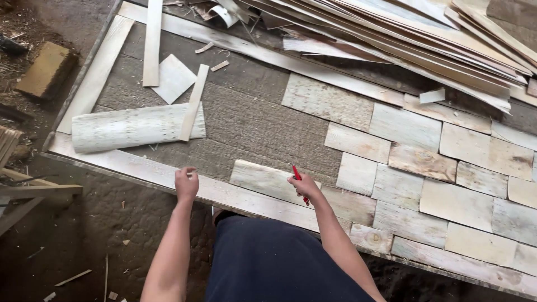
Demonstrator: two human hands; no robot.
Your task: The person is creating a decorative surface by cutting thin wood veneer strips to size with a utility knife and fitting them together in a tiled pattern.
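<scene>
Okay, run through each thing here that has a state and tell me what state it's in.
Left hand: resting on the frame strip, holding nothing.
Right hand: closed on a red tool.
Veneer piece: flat, under the right hand.
Veneer roll: curled.
Veneer pile: loosely heaped.

Dirt floor (84,246) strewn with wood scraps; a block (46,70) lies upper left.

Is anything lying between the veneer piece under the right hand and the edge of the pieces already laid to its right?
Nothing visible. The right hand, holding a red tool, rests on the veneer piece. Between that piece and the laid patchwork, only bare grey board shows.
</scene>
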